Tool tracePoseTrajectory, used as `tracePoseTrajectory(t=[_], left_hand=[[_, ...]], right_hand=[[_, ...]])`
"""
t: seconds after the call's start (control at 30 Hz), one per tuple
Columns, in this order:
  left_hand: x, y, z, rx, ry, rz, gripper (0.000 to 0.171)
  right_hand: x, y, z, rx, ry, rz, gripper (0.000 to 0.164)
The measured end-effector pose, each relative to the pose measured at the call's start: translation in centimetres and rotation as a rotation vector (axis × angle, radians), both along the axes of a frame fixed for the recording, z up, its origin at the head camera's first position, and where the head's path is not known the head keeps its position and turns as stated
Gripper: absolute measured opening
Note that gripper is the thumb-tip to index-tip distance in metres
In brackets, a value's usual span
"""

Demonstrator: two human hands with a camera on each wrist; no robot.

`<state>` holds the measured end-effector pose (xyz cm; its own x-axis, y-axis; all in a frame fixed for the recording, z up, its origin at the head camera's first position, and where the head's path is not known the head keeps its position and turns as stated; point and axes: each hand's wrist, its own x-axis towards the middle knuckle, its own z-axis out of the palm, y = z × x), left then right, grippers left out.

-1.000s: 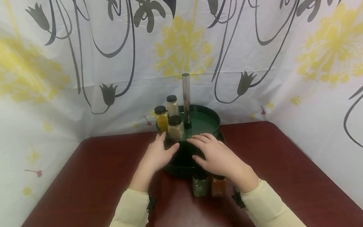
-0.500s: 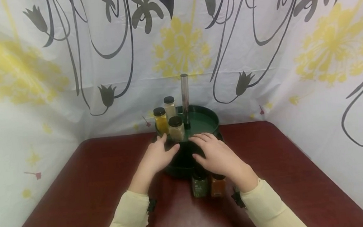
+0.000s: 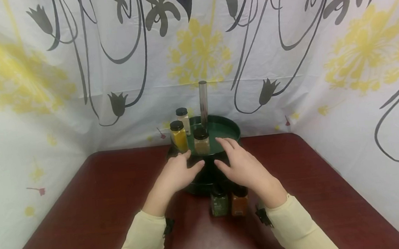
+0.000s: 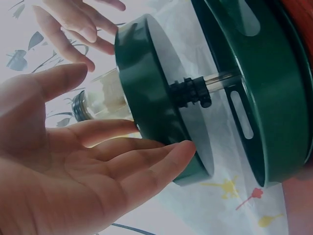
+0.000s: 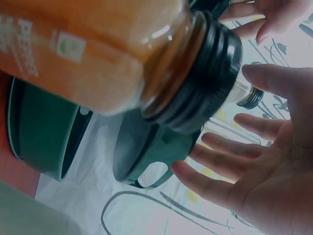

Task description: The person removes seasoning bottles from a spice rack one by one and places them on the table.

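A two-tier green turntable with a clear central post (image 3: pixel 203 104) stands at the table's far side. On its upper tray (image 3: pixel 225 130) sit a yellow spice jar (image 3: pixel 180 140), a beige spice jar (image 3: pixel 202 145) and a pale spice jar (image 3: pixel 183 121), all black-lidded. My left hand (image 3: pixel 175 174) lies along the tray's front left, its extended fingers touching the green wall (image 4: pixel 146 73) in the left wrist view. At the front right is my right hand (image 3: pixel 249 167), fingers spread, with fingertips (image 5: pixel 182 169) at the tray wall in the right wrist view. Neither hand grips a jar.
Below the right hand, a green-filled jar (image 3: pixel 220 206) and an orange-filled jar (image 3: pixel 240 206) stand on the dark red table (image 3: pixel 86 213), in front of the lower tray (image 3: pixel 196 189). A patterned curtain (image 3: pixel 138 74) hangs behind and at both sides.
The upper tray has turned: the beige jar has shifted right, the pale jar left and the yellow jar slightly nearer. My left hand has moved right; my right hand's fingers have shifted slightly right.
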<state>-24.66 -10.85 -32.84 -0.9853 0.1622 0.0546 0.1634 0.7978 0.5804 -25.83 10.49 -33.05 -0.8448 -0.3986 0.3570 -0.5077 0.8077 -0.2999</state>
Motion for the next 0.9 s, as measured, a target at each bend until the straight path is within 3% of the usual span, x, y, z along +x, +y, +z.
tracePoseTrajectory(t=[0.43,0.67,0.9], left_hand=[[0.8,0.8,0.5,0.028,-0.014,-0.044,0.072],[-0.3,-0.9,0.1,0.092,0.025,0.08,0.076],[-1.4,-1.8,-0.8,0.119,-0.005,0.059,0.079]], right_hand=[[-0.2,0.6,0.6,-0.033,-0.031,-0.001,0.072],[-0.5,1.1,1.2,-0.068,-0.079,0.009,0.073],[-1.2,1.1,2.1,-0.039,-0.083,-0.018,0.072]])
